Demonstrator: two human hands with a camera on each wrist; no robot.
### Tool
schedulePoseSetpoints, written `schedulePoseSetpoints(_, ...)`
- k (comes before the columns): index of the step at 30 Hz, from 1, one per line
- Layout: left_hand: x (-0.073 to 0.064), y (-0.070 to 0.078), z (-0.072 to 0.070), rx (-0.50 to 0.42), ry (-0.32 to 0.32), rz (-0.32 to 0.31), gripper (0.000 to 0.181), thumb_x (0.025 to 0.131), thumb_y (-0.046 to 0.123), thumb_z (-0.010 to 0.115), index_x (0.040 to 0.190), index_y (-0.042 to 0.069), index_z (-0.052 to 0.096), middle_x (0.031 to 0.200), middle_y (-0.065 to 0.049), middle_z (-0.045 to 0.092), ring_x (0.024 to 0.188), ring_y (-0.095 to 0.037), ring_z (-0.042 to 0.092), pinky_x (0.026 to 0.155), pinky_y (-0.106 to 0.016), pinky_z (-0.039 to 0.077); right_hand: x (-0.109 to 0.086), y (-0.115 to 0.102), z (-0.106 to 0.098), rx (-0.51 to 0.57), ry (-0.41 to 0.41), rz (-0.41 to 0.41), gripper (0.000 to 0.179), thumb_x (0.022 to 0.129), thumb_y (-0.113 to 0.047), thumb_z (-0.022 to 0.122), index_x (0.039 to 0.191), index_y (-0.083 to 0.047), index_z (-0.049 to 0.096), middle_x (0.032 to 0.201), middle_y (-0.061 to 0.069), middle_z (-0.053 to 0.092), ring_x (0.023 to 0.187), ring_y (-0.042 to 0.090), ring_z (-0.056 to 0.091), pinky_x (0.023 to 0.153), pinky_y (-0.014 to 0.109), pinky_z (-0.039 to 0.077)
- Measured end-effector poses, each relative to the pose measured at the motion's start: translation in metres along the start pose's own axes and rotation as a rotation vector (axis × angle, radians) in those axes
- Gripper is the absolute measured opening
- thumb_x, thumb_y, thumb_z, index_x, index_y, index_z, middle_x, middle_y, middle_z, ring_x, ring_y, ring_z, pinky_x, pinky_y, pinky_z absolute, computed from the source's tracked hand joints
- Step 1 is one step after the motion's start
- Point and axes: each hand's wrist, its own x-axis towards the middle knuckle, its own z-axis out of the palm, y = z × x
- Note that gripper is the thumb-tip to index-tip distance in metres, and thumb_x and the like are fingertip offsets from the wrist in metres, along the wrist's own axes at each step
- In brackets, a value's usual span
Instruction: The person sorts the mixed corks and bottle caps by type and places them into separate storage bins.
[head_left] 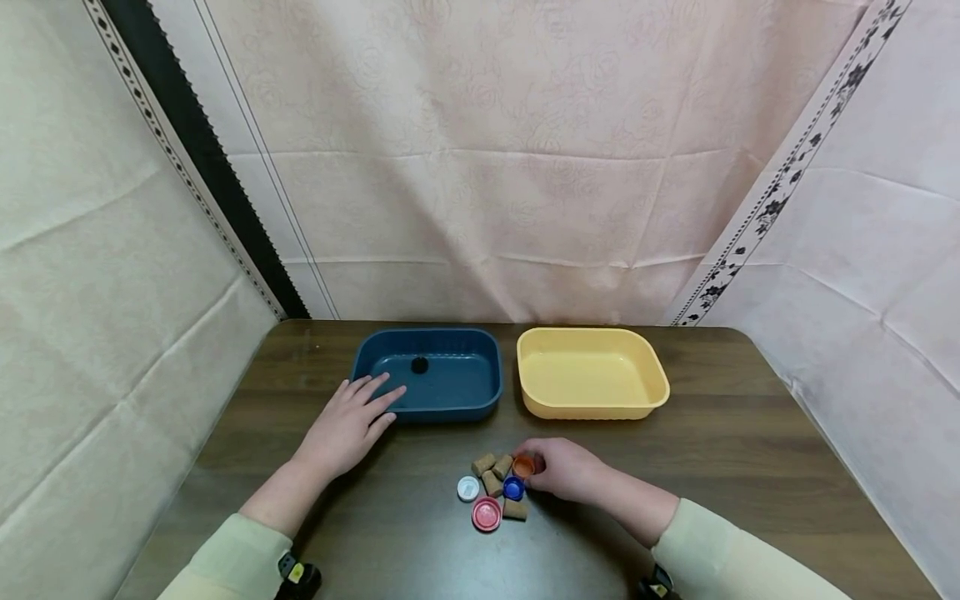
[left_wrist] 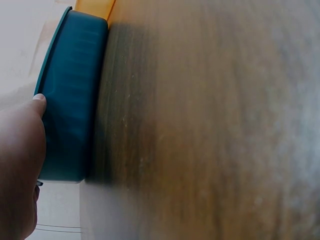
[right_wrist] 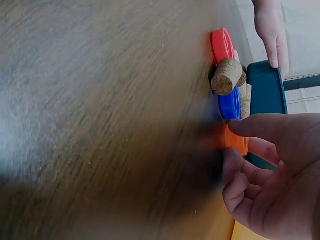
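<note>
An orange bottle cap (head_left: pixel 523 467) is pinched between the thumb and fingers of my right hand (head_left: pixel 564 469), at the right side of a small cluster on the table. Around it lie a blue cap (head_left: pixel 513 488), a red cap (head_left: pixel 487 514), a white cap (head_left: pixel 468 488) and several corks (head_left: pixel 514 509). In the right wrist view the orange cap (right_wrist: pixel 237 141) sits partly hidden by my fingers. My left hand (head_left: pixel 347 425), fingers spread, rests at the front left corner of a dark blue tray (head_left: pixel 450 414); its thumb touches the rim in the left wrist view.
A small black round object (head_left: pixel 419 365) lies inside the blue tray. To its right stands a yellow tray (head_left: pixel 592 412). Both trays are near the far edge of the brown wooden table (head_left: pixel 405 533). Pale cloths (head_left: pixel 525 167) hang behind and at both sides.
</note>
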Motion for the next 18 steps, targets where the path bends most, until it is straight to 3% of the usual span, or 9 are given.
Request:
schedulePoseSetpoints(12, -0.001, 0.000, 0.000, -0.006, 0.000, 0.001, 0.051, 0.103, 0.041, 0.053, 0.152, 0.032, 0.042, 0.160, -0.007, 0.032, 0.146, -0.035, 0.026, 0.118, -0.060, 0.015, -0.004, -0.004, -0.011, 0.080, 0.039, 0.023, 0.032, 0.088, -0.018, 0.075, 0.118, -0.015, 0.067, 0.083, -0.003, 0.061, 0.072, 0.017, 0.056, 0.062, 0.031, 0.051)
schedulePoseSetpoints(18, -0.001, 0.000, 0.000, -0.005, -0.002, 0.003, 0.052, 0.103, 0.041, 0.052, 0.153, 0.032, 0.040, 0.161, -0.007, 0.030, 0.146, -0.036, 0.025, 0.118, -0.060, 0.014, -0.004, -0.008, -0.016, 0.109, 0.049, 0.034, 0.032, 0.088, -0.024, 0.076, 0.118, -0.016, 0.067, 0.087, -0.003, 0.062, 0.075, 0.017, 0.056, 0.065, 0.031, 0.052)
